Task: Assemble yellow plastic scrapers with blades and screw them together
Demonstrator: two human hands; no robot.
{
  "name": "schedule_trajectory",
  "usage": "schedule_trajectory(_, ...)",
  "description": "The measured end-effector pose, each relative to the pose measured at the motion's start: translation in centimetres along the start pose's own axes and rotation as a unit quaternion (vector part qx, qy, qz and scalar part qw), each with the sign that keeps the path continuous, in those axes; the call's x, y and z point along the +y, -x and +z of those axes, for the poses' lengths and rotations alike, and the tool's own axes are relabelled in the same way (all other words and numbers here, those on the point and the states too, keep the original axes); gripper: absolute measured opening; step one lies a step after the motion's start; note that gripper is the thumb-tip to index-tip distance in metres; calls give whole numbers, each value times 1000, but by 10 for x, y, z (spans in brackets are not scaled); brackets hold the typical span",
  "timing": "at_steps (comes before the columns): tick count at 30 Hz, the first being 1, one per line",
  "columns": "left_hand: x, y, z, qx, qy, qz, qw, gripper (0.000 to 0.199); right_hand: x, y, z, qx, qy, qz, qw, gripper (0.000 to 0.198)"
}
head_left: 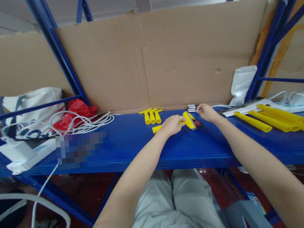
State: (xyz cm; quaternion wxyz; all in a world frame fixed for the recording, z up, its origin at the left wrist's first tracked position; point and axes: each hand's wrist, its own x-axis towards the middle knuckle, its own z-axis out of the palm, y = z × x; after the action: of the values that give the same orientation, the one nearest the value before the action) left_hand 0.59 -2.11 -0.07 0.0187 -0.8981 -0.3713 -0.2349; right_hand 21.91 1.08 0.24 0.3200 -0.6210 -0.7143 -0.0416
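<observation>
My left hand [173, 125] is closed around the handle of a yellow scraper [188, 120], which lies near the middle of the blue shelf. The scraper's wide head carries a metal strip and points right, while its handle end shows left of my hand. My right hand [206, 112] is at the back of the shelf with fingers pinched beside several small white-and-dark pieces [191, 108]; what lies between the fingertips is too small to make out. A red-and-black tool handle [197, 124] rests just right of the scraper head, partly hidden by it. Several yellow T-shaped parts [152, 117] lie behind my left hand.
Several yellow tubes [278, 118] lie on the right of the blue shelf [133, 144]. A white pouch [243, 83] leans at the back right. Left are coiled white cables [93, 122], a red bag [78, 112], a cloth bag [33, 111] and a power strip [35, 155]. Cardboard [189, 53] walls the back.
</observation>
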Motion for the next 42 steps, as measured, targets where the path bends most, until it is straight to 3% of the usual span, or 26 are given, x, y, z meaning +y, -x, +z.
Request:
schedule_trajectory(8,5,1,-2,0,-12,12,1000,24,-32,3,15,48,-37,-148,987,9)
schedule_trajectory(16,5,3,-2,19,-23,11,1000,23,-35,7,18,71,-2,-197,978,9)
schedule_trajectory(42,0,2,0,17,-20,15,1000,26,-35,7,8,10,-77,-194,978,8)
